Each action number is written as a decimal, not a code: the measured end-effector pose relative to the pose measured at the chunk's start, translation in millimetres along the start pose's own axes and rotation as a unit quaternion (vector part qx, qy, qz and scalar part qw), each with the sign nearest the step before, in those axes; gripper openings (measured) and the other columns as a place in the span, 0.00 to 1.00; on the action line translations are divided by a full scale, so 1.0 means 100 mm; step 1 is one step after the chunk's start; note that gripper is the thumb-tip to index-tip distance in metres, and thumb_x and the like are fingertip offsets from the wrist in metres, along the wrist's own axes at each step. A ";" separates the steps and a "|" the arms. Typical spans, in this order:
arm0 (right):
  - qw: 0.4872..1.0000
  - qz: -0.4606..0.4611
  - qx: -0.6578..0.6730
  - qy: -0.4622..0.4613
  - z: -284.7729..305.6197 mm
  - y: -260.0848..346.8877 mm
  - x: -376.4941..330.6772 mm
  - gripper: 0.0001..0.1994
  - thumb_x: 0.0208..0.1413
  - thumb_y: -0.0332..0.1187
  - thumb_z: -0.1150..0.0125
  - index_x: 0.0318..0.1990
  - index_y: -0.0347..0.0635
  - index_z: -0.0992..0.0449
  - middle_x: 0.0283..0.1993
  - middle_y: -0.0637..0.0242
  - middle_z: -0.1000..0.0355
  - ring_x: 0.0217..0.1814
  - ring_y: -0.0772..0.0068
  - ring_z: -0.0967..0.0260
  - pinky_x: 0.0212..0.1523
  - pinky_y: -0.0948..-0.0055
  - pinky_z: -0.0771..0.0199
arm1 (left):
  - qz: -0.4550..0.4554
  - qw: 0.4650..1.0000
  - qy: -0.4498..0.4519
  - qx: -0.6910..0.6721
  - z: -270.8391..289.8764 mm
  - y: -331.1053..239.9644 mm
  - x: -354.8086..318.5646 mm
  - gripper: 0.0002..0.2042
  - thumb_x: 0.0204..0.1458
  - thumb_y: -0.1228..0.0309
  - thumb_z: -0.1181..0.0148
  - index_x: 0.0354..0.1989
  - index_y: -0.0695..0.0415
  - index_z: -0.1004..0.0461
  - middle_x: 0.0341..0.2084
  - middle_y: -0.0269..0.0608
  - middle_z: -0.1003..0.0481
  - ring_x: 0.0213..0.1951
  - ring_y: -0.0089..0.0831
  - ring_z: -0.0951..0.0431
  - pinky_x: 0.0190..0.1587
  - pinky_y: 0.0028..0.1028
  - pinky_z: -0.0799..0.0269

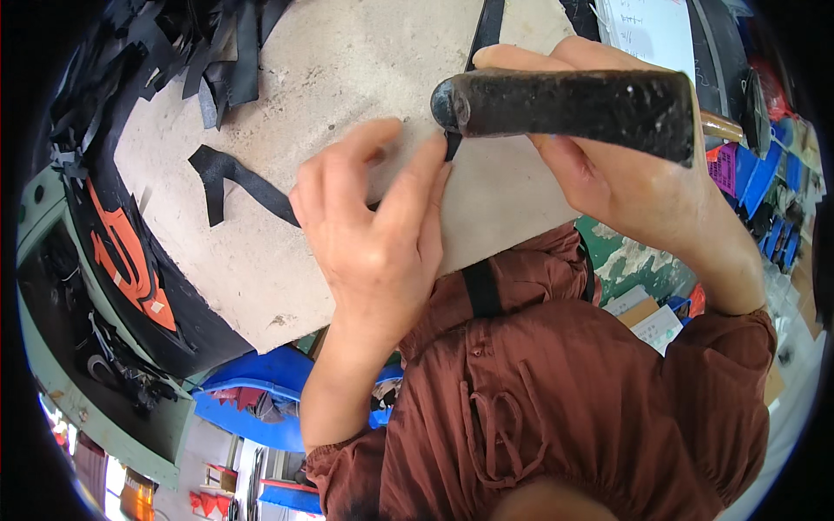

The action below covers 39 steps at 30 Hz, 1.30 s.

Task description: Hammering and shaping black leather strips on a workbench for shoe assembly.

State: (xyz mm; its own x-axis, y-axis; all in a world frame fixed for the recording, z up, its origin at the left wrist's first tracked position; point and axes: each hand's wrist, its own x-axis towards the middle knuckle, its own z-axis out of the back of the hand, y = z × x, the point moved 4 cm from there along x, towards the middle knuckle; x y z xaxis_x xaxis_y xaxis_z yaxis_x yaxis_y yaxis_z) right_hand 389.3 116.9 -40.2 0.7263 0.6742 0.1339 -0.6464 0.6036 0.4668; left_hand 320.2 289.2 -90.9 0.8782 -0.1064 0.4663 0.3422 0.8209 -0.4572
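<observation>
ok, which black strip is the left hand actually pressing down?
The bent black strip running under the left hand on the slab; the other strips lie heaped at the far corner, untouched.

heap of black strips (217,52): far left of the bench (347,61)
orange-and-black pieces (126,256): beside the bench's left edge
blue bin (252,391): below the bench
white paper (651,30): far right
</observation>
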 end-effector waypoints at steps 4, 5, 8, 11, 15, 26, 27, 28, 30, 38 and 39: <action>1.000 0.001 -0.027 -0.001 0.06 0.05 0.03 0.24 0.49 0.18 0.32 0.56 0.45 0.20 0.31 0.63 0.28 0.27 0.62 0.29 0.29 0.67 0.29 | -0.056 0.995 0.073 0.026 0.02 -0.09 -0.05 0.15 0.40 0.75 0.34 0.40 0.61 0.17 0.32 0.35 0.27 0.36 0.35 0.26 0.39 0.34 0.33; 0.999 0.006 -0.053 -0.001 0.08 0.12 0.05 0.24 0.49 0.18 0.32 0.56 0.44 0.20 0.31 0.63 0.28 0.27 0.62 0.29 0.28 0.68 0.29 | -0.054 0.995 0.073 0.027 0.00 -0.09 -0.06 0.15 0.40 0.75 0.34 0.40 0.61 0.17 0.32 0.35 0.27 0.36 0.35 0.26 0.39 0.34 0.33; 0.997 0.006 -0.074 0.012 0.04 0.13 0.02 0.23 0.49 0.18 0.31 0.55 0.44 0.20 0.30 0.64 0.29 0.26 0.63 0.30 0.28 0.69 0.30 | -0.053 0.997 0.037 0.029 0.00 -0.08 -0.08 0.16 0.39 0.76 0.35 0.40 0.60 0.18 0.31 0.34 0.27 0.34 0.34 0.26 0.38 0.33 0.35; 0.998 -0.010 -0.052 0.015 -0.01 0.07 0.00 0.22 0.51 0.19 0.31 0.55 0.44 0.20 0.29 0.64 0.31 0.26 0.64 0.30 0.29 0.69 0.30 | -0.016 0.998 0.056 -0.027 0.04 -0.01 -0.10 0.15 0.39 0.77 0.35 0.39 0.57 0.18 0.31 0.33 0.27 0.32 0.34 0.27 0.37 0.33 0.36; 0.999 -0.022 -0.049 0.002 0.03 0.15 0.02 0.22 0.52 0.20 0.32 0.56 0.44 0.20 0.29 0.64 0.31 0.27 0.64 0.30 0.29 0.67 0.30 | -0.036 0.997 0.062 0.038 0.05 -0.07 -0.12 0.14 0.39 0.77 0.35 0.38 0.55 0.17 0.30 0.33 0.26 0.32 0.34 0.28 0.36 0.33 0.36; 0.997 0.017 -0.064 0.043 0.01 0.23 -0.03 0.21 0.51 0.22 0.33 0.55 0.42 0.20 0.28 0.63 0.32 0.26 0.62 0.31 0.28 0.67 0.31 | 0.008 0.998 0.036 -0.047 0.11 0.08 -0.12 0.17 0.36 0.75 0.30 0.40 0.53 0.17 0.34 0.32 0.24 0.37 0.34 0.26 0.43 0.35 0.36; 0.996 0.020 -0.062 0.053 0.00 0.24 -0.05 0.21 0.51 0.22 0.33 0.55 0.41 0.20 0.28 0.64 0.32 0.26 0.62 0.31 0.27 0.67 0.31 | 0.009 0.998 0.037 -0.048 0.13 0.10 -0.13 0.17 0.36 0.75 0.30 0.40 0.53 0.17 0.34 0.32 0.24 0.37 0.34 0.26 0.43 0.35 0.36; 0.997 0.023 -0.065 0.040 -0.02 0.22 -0.06 0.21 0.51 0.22 0.33 0.55 0.41 0.20 0.28 0.64 0.32 0.26 0.62 0.31 0.27 0.67 0.31 | -0.006 0.998 0.044 -0.042 0.14 0.11 -0.13 0.17 0.36 0.76 0.28 0.40 0.53 0.16 0.34 0.33 0.24 0.38 0.35 0.26 0.43 0.35 0.35; 0.997 0.032 -0.063 0.019 -0.02 0.21 -0.05 0.22 0.50 0.21 0.32 0.55 0.40 0.20 0.27 0.64 0.32 0.26 0.61 0.31 0.27 0.67 0.31 | -0.021 0.998 0.050 -0.035 0.18 0.08 -0.12 0.17 0.36 0.76 0.27 0.40 0.53 0.16 0.34 0.33 0.24 0.39 0.36 0.25 0.44 0.36 0.35; 0.998 0.030 -0.046 0.021 -0.07 0.24 -0.07 0.24 0.47 0.18 0.31 0.56 0.39 0.21 0.28 0.63 0.33 0.26 0.62 0.30 0.28 0.68 0.30 | 0.107 0.975 0.147 -0.128 0.31 0.19 -0.14 0.17 0.42 0.82 0.29 0.43 0.59 0.18 0.34 0.42 0.24 0.37 0.41 0.24 0.40 0.36 0.28; 0.998 0.028 -0.046 0.022 -0.08 0.23 -0.08 0.24 0.47 0.18 0.31 0.56 0.39 0.21 0.28 0.63 0.33 0.26 0.62 0.30 0.28 0.68 0.30 | 0.106 0.975 0.146 -0.129 0.36 0.21 -0.14 0.17 0.42 0.82 0.29 0.43 0.59 0.18 0.34 0.42 0.24 0.37 0.41 0.24 0.40 0.36 0.28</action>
State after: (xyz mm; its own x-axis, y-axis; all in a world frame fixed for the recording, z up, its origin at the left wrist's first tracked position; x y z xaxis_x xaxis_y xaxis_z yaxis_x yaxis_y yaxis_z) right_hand 367.0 128.9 -37.2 0.6783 0.7251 0.1188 -0.7064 0.5991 0.3770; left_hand 302.8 328.7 -79.8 0.9833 -0.1357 0.1216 0.1816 0.6767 -0.7135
